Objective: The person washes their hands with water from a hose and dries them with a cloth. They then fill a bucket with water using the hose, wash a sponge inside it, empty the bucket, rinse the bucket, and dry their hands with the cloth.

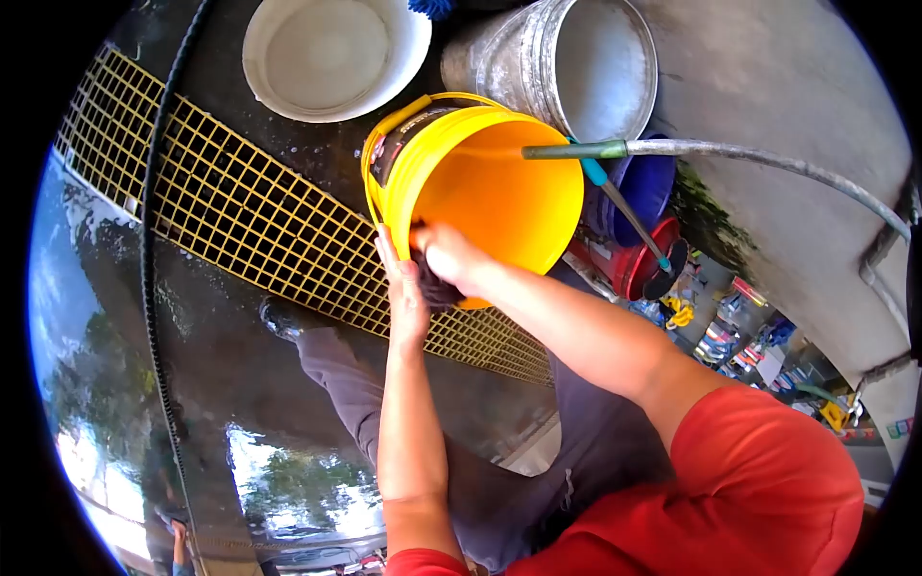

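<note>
A yellow bucket (552, 206) is tilted with its open mouth toward me, its yellow handle (389, 120) at the far left side. My left hand (405, 288) grips the near left edge of the bucket, fingers along the outside wall. At the bucket's lower left rim, my right hand (449, 254) is closed on a dark cloth (437, 288), pressed against the rim; part of the cloth hangs over the edge. A grey hose (759, 158) with a green end (581, 151) reaches across the bucket's mouth.
A white basin (264, 58) and a worn grey bucket (499, 53) stand beyond. Blue (643, 192) and red buckets (653, 254) sit at the right, with a teal-handled tool (624, 211) nearby. A yellow floor grating (240, 192) crosses the wet ground; a black cable (149, 240) runs at left.
</note>
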A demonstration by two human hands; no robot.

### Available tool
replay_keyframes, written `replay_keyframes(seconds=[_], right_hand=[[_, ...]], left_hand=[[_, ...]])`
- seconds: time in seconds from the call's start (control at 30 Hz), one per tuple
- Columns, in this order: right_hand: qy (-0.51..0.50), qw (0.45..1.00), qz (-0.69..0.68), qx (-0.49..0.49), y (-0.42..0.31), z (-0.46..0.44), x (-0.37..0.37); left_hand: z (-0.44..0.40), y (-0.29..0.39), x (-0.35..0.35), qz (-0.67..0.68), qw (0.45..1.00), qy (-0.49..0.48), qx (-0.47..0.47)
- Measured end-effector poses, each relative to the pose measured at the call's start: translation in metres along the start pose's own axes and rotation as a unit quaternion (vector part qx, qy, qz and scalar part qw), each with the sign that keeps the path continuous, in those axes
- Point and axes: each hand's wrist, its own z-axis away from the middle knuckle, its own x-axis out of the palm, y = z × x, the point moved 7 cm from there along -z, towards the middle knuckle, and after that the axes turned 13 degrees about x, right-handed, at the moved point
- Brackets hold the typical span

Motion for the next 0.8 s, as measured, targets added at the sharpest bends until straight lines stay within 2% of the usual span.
replay_keyframes(seconds=[0.03,0.07,0.1,0.13,0.2,0.27,0.33,0.37,0.4,0.47,0.53,0.6,0.63,0.67,0.7,0.73,0.8], right_hand=[[-0.02,0.995,-0.063,0.081,-0.011,-0.007,-0.01],[-0.027,0.979,-0.197,0.037,-0.032,-0.02,-0.027],[0.0,0.928,-0.365,0.076,-0.057,-0.022,-0.04],[-0.078,0.901,-0.427,0.013,-0.074,-0.032,-0.058],[-0.13,0.852,-0.501,-0.08,-0.077,-0.05,-0.101],[0.069,0.812,-0.571,-0.094,-0.045,-0.07,-0.142],[0.091,0.829,-0.539,-0.118,-0.024,-0.095,-0.162],[0.124,0.849,-0.511,-0.057,-0.01,-0.106,-0.166],[0.12,0.85,-0.511,-0.044,-0.021,-0.104,-0.148],[0.06,0.899,-0.433,-0.037,-0.048,-0.077,-0.094],[0.121,0.954,-0.258,-0.091,-0.063,-0.045,-0.049],[0.121,0.953,-0.21,-0.179,-0.083,-0.024,-0.042],[0.134,0.963,-0.187,-0.139,-0.083,-0.02,-0.064],[0.162,0.941,-0.293,-0.049,-0.066,-0.032,-0.096],[0.094,0.896,-0.432,-0.048,-0.068,-0.036,-0.137],[0.028,0.903,-0.425,-0.051,-0.07,-0.038,-0.145],[0.097,0.871,-0.477,-0.064,-0.067,-0.026,-0.146]], left_hand=[[-0.003,0.002,-0.001,-0.019,1.0,-0.008,0.009],[-0.004,0.005,-0.002,-0.04,0.999,-0.018,0.016],[-0.004,0.006,-0.002,-0.057,0.998,-0.013,0.036],[-0.001,-0.004,0.004,-0.047,0.999,-0.011,0.001],[0.001,-0.002,0.007,-0.049,0.998,0.023,-0.035],[0.002,-0.002,0.008,-0.061,0.997,0.035,-0.04],[0.005,-0.004,0.009,-0.058,0.995,0.034,-0.068],[0.005,-0.004,0.01,-0.06,0.992,0.029,-0.11],[0.002,-0.007,0.01,-0.059,0.992,0.032,-0.107],[0.006,-0.008,0.012,-0.092,0.992,0.029,-0.076],[0.009,-0.011,0.012,-0.064,0.99,0.05,-0.116],[0.003,-0.003,0.009,-0.073,0.995,0.053,-0.04],[0.004,-0.003,0.01,-0.118,0.99,0.059,-0.039],[0.003,-0.002,0.008,-0.116,0.99,0.062,-0.041],[0.004,0.003,0.001,-0.137,0.986,0.085,-0.03],[0.001,0.009,-0.008,-0.16,0.982,0.103,-0.014],[0.002,0.019,-0.019,-0.198,0.972,0.128,0.005]])
